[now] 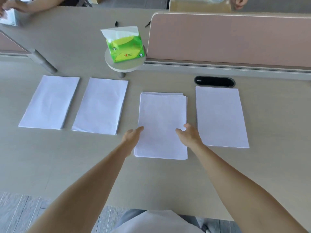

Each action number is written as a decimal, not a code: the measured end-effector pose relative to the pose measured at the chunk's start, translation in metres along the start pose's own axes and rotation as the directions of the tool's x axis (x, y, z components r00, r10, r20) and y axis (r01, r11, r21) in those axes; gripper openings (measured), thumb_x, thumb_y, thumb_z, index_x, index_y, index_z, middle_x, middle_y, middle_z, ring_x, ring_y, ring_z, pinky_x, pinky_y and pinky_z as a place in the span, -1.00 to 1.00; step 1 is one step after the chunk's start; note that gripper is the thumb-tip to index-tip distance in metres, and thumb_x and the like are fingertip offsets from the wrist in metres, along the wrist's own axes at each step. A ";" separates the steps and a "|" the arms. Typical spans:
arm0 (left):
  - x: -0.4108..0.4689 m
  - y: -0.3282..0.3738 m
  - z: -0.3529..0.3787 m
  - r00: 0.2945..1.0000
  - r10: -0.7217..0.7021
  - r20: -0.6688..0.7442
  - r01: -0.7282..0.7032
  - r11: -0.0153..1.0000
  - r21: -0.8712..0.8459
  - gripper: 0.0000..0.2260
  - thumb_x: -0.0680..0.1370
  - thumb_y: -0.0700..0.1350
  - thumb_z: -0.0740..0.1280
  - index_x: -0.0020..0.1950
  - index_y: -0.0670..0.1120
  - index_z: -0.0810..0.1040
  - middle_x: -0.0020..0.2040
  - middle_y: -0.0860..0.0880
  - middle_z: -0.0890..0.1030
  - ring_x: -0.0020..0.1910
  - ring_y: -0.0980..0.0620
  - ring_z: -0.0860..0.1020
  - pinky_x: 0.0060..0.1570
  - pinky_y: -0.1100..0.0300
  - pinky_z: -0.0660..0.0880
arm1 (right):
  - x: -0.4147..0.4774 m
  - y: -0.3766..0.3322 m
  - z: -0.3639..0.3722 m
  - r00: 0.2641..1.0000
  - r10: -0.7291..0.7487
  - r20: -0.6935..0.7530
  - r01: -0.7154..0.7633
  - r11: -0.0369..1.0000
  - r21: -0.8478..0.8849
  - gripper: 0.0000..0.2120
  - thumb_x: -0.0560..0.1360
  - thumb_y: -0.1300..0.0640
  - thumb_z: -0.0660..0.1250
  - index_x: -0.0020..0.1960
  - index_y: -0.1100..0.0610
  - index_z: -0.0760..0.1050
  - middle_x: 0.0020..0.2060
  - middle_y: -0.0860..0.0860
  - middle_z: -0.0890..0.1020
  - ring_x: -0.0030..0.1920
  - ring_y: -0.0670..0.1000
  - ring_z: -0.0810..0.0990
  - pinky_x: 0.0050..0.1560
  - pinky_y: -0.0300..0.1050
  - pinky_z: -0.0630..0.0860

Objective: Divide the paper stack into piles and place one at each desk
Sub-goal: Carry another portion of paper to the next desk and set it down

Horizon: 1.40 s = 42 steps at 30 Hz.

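Several piles of white paper lie in a row on the beige desk point(67, 157). The far-left pile point(48, 102) and the second pile point(101, 105) lie flat and neat. The third pile point(162, 118) is thicker, with its sheets slightly fanned at the top. A fourth pile point(220, 115) lies at the right. My left hand point(133, 137) is at the third pile's left edge, fingers apart. My right hand point(189, 134) rests on that pile's right edge, fingers spread. Neither hand has lifted any paper.
A green tissue pack point(125, 46) stands on a small round stand point(125, 66) behind the piles. A pink divider panel point(227, 39) runs at the back right, with a black cable port point(214, 81) below it. Other people's hands point(10, 5) are at the far top corners.
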State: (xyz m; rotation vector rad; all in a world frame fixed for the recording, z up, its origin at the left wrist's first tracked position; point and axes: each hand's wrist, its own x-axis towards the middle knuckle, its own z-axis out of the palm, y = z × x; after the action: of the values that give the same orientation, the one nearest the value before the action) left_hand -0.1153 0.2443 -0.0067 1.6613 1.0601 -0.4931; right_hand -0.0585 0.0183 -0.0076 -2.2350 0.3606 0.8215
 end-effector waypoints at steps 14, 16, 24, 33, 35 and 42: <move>0.012 -0.003 -0.011 0.980 0.049 0.190 -0.048 0.999 -0.009 -0.27 0.10 0.35 0.34 0.09 -0.12 0.64 0.09 -0.08 0.66 0.06 -0.11 0.63 0.22 -0.06 0.53 | -0.014 -0.045 0.036 0.974 0.027 -0.226 -0.077 0.973 -0.216 -0.67 0.53 0.02 0.21 0.14 0.26 0.39 -0.23 0.02 0.49 -0.22 0.09 0.53 -0.32 -0.12 0.44; 0.011 0.001 -0.011 0.979 0.045 0.198 -0.046 0.999 0.003 -0.26 0.10 0.35 0.33 0.10 -0.12 0.64 0.09 -0.08 0.66 0.07 -0.11 0.63 0.21 -0.02 0.53 | -0.015 -0.050 0.041 0.968 -0.011 -0.252 -0.058 0.962 -0.265 -0.67 0.54 0.00 0.21 0.14 0.25 0.38 -0.14 0.06 0.53 -0.11 0.16 0.57 -0.21 -0.05 0.50; 0.019 0.011 -0.016 0.979 -0.032 0.200 0.020 0.998 0.065 -0.23 0.16 0.35 0.34 0.21 -0.11 0.56 0.19 -0.07 0.59 0.14 -0.12 0.59 0.04 0.09 0.49 | 0.008 -0.058 0.032 0.960 -0.005 -0.280 0.002 1.000 -0.011 -0.66 0.54 0.05 0.25 0.19 0.27 0.42 0.16 0.17 0.54 -0.10 0.14 0.52 -0.29 -0.14 0.35; 0.029 0.010 -0.014 0.972 -0.039 0.230 -0.013 0.975 0.220 -0.20 0.21 0.37 0.32 0.23 -0.18 0.58 0.19 -0.18 0.60 0.26 -0.19 0.54 0.13 0.02 0.49 | 0.015 -0.040 0.048 0.950 -0.170 -0.262 0.017 0.866 -0.500 -0.41 0.58 0.04 0.19 0.44 0.38 0.13 0.22 0.25 0.50 0.16 0.24 0.58 -0.07 0.04 0.55; 0.028 0.010 -0.012 0.975 -0.021 0.220 -0.026 0.977 0.210 -0.32 0.27 0.34 0.34 0.16 -0.13 0.62 0.03 -0.09 0.60 0.01 -0.10 0.59 0.03 0.07 0.48 | 0.016 -0.037 0.052 0.955 -0.168 -0.246 0.023 0.865 -0.501 -0.27 0.59 0.00 0.20 0.52 0.41 -0.02 0.33 0.27 0.43 0.25 0.24 0.53 0.05 0.05 0.54; 0.027 0.004 -0.003 0.990 0.008 0.140 -0.042 0.969 0.243 -0.50 0.47 0.23 0.33 0.20 -0.12 0.60 0.12 -0.06 0.61 0.07 -0.08 0.58 0.07 0.10 0.49 | 0.007 -0.033 0.056 0.951 -0.217 -0.222 0.105 0.897 -0.429 -0.16 0.58 -0.04 0.23 0.56 0.37 -0.18 0.45 0.24 0.30 0.35 0.23 0.43 0.21 0.06 0.49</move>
State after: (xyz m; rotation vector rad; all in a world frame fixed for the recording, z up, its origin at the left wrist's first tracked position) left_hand -0.0981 0.2576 -0.0240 1.8250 0.9034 -0.7360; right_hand -0.0629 0.0813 -0.0245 -2.7420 0.1224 0.5431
